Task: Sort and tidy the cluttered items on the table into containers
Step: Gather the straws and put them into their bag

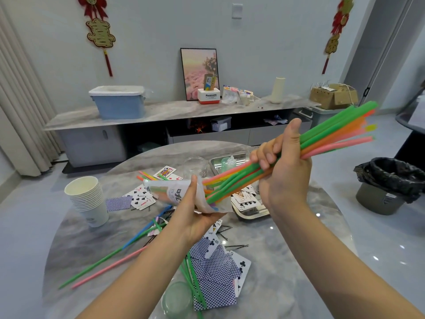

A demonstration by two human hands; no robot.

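Now right hand [284, 171] grips the straws [331, 137]; left hand [195, 210] holds, seemingly, their plastic bag [174, 192].

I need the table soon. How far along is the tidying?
Early on. A few playing cards already lie in the metal tray. In hand: the right hand grips a bundle of straws, feeding it into the plastic bag held by the left hand. Left: loose straws, scattered cards, hairpins and the stack of paper cups.

cups [88, 201] L on table [287, 261] | tray [250, 214] R | cards [213, 272] front
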